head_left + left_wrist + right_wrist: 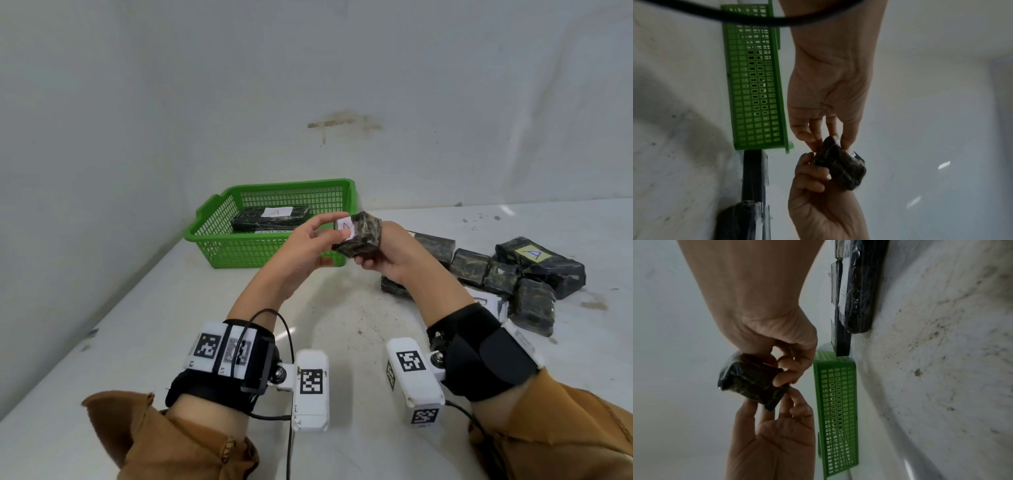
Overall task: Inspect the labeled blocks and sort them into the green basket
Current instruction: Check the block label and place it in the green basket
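Observation:
A dark marbled block point(363, 240) with a white "A" label is held up in front of the green basket point(205, 236). My right hand point(376, 255) grips it from below and behind with curled fingers point(783, 379). My left hand point(330, 229) pinches its labelled left end between the thumb and fingertips point(845, 141). In the left wrist view the block point(840, 164) sits between the two hands. Inside the basket lies a long dark block point(270, 219) with an "A" label, with another block under it.
Several dark wrapped blocks point(496, 274) lie piled on the white table point(171, 325) at the right, one with a yellow-edged "A" label point(532, 254). Loose paper labels point(486, 303) lie beside them. A white wall rises behind the basket.

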{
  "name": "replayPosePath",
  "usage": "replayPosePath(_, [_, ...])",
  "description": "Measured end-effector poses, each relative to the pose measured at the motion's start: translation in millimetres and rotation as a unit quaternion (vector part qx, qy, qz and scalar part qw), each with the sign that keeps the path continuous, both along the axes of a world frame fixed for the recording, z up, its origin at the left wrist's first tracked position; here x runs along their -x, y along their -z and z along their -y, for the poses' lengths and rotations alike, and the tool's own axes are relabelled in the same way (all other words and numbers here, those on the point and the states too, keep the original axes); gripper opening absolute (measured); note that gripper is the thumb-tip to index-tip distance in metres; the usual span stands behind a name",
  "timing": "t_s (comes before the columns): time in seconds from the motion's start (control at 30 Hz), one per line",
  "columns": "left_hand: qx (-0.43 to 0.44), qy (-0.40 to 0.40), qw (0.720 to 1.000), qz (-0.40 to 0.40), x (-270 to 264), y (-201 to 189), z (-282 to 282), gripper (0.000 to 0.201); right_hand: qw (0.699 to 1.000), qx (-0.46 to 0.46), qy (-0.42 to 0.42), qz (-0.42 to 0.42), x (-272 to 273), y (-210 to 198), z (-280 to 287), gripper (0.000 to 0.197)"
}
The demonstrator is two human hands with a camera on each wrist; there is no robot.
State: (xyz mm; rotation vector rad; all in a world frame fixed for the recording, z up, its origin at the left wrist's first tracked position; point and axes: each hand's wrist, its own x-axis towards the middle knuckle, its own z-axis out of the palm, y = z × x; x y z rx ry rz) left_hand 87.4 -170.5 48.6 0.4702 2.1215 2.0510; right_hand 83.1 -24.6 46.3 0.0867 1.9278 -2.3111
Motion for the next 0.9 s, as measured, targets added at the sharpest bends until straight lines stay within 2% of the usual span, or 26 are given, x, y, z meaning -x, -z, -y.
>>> replayPosePath(0.13, [0.001, -0.020, 1.000, 0.011, -3.3, -5.0, 3.7, 0.026, 0.999, 0.042, 0.028, 0.022, -6.8, -2.8, 8.5, 0.029])
replayPosePath(0.2, [0.007, -0.035, 0.999, 0.010, -2.4, -6.9, 6.6, 0.021, 0.998, 0.049, 0.024, 0.035, -9.0, -5.4, 9.7, 0.049])
replayPosePath(0.3, [0.041, -0.070, 0.997, -0.005, 2.9, -9.9, 13.3, 0.020, 1.000, -0.012, -0.026, 0.011, -12.5, -13.1, 9.6, 0.070])
replayPosePath(0.33, [0.049, -0.076, 0.996, -0.011, 5.4, -11.4, 15.9, 0.020, 0.998, -0.040, -0.042, 0.001, -15.2, -17.9, 11.4, 0.067])
replayPosePath(0.43, [0.077, -0.078, 0.994, -0.022, 11.9, -18.3, 21.4, 0.019, 0.994, -0.101, -0.039, 0.000, -15.3, -30.3, 21.3, 0.040])
replayPosePath(0.53, [0.112, -0.087, 0.989, -0.037, 20.1, -24.9, 27.5, 0.019, 0.996, -0.081, 0.002, 0.040, -4.8, -39.5, 31.2, 0.012])
replayPosePath(0.63, [0.173, -0.107, 0.977, -0.071, 30.3, -28.0, 37.4, 0.036, 0.995, -0.063, 0.024, 0.077, 9.0, -45.9, 35.4, 0.012])
replayPosePath(0.7, [0.255, -0.117, 0.956, -0.087, 40.5, -22.8, 49.6, 0.043, 0.994, -0.056, 0.039, 0.089, 16.5, -49.1, 37.4, 0.014])
replayPosePath(0.77, [0.354, -0.126, 0.923, -0.081, 54.6, -12.2, 65.5, 0.048, 0.993, -0.042, 0.057, 0.094, 24.2, -53.1, 40.6, 0.015])
replayPosePath(0.9, [0.547, -0.122, 0.828, -0.039, 76.7, 6.5, 93.7, 0.064, 0.993, 0.018, 0.082, 0.086, 40.8, -57.7, 48.9, 0.014])
